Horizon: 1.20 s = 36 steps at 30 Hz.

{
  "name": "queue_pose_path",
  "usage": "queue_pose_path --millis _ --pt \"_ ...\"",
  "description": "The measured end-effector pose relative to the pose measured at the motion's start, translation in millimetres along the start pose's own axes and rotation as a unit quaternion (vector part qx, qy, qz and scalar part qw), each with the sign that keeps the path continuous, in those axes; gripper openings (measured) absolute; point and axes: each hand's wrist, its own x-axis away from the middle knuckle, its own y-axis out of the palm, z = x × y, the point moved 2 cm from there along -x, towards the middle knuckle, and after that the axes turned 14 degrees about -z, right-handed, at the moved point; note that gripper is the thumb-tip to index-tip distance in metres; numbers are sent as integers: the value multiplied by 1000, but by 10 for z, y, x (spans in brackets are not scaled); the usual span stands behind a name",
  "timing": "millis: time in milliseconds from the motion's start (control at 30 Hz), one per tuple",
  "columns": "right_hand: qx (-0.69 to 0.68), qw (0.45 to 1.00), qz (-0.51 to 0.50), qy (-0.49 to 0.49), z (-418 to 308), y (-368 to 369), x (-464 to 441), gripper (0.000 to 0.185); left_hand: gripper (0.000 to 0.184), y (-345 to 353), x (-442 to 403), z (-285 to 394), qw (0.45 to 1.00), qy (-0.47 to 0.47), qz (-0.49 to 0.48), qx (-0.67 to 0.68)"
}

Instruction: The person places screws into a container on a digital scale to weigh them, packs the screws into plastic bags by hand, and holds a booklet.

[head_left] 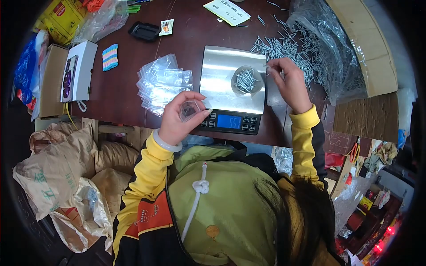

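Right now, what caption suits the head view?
Clear container in left hand, right hand beside round clear bowl of silvery fasteners on silver-topped black scale.

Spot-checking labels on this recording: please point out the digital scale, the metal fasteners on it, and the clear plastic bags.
Digital scale (pixel 216 73): head view, bare metal top.
Metal fasteners (pixel 246 81): head view, middle of the heap on the scale.
Clear plastic bags (pixel 163 84): head view, middle of the overlapping pile.

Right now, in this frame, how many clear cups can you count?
2: one cup on the scale, the other cup in the left hand. More could be hidden.
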Motion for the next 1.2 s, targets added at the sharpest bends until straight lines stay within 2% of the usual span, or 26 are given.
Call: queue_pose_path --millis 33,133,167,200,267,367,467,600,633,733,867,900,1000,1100,1200 --pt "62 997 -18 35 84 -14 -14 26 32 -3 0 2 1000 1 0 -1" --pt "66 994 -22 -81 79 -17 4 51 33 -3 -9 13 1000 -9 -7 2" --pt "-6 990 -121 -69 51 -5 5 76 33 3 -21 25 1000 -5 -13 1" --pt "-14 987 -127 -97 31 47 32 81 32 19 -37 36 1000 0 -20 0" --pt "-42 982 -164 -78 -20 137 68 82 32 58 -71 56 999 2 -33 -2" --pt "44 986 -143 -67 -40 328 63 82 33 97 -115 48 999 7 -51 -2" --pt "49 987 -145 -57 -113 314 36 83 34 129 -169 58 998 15 -61 9" --pt "-229 963 -136 -44 -383 166 9 81 37 165 -307 -4 998 15 -63 -3" --pt "-252 957 -127 -68 -462 150 -15 74 39 172 -340 24 999 -7 -53 -8" --pt "-164 956 -157 -184 -789 -1 -123 59 41 239 -474 -8 996 37 -69 48" --pt "-53 961 -213 -170 -1044 -58 -150 53 48 267 -559 106 989 74 -71 -109" --pt "-15 964 -206 -168 -1115 -92 -145 54 53 270 -579 33 988 104 -39 -107" --pt "-78 963 -178 -186 -1209 -135 -149 60 55 287 -622 80 982 106 -93 -127" --pt "-73 961 -186 -192 -1168 -186 -159 62 56 324 -607 157 991 104 -68 -56" --pt "-58 952 -167 -250 -1159 -184 -144 60 59 346 -641 108 989 133 -68 -20"
